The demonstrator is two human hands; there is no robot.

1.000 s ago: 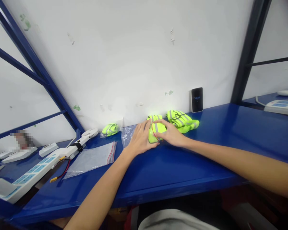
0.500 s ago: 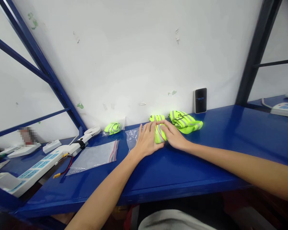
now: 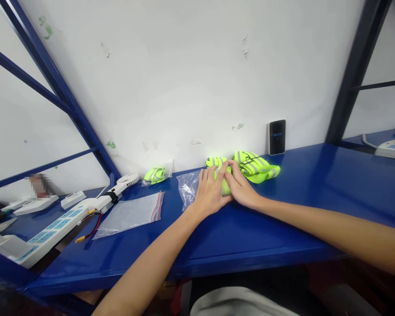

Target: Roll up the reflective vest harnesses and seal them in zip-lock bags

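Left hand (image 3: 211, 191) and right hand (image 3: 244, 189) closed about a yellow-green bundle (image 3: 226, 188), which lies between them on the blue table (image 3: 246, 237), left of the table's right half; the left hand covers the bundle's left side, its fingers lightly parted and pointing to the far side, its thumb along the near end; the right hand curves over the right side, its fingers bent, the fingertips of both hands meeting at the far end; most of the bundle is hidden by the hands.

Just left of the left hand, a crumpled clear bag (image 3: 188, 186); whether it extends beneath the hand cannot be told; just beyond the hands, a striped roll (image 3: 216, 161); to its right, a looser heap of reflective fabric (image 3: 257, 167), yellow-green with grey bands.

Farther left, near the wall (image 3: 184, 87), a small bagged bundle (image 3: 155, 175); nearer, a flat zip bag (image 3: 131, 215) with a red closure line at its right end; beyond the bag's far left corner, a white fan (image 3: 128, 179); along the left, a long white power strip (image 3: 57, 224), with a red-and-black cable (image 3: 98, 223) beside it; at far right, a dark-screened device (image 3: 277, 137) upright against the wall.
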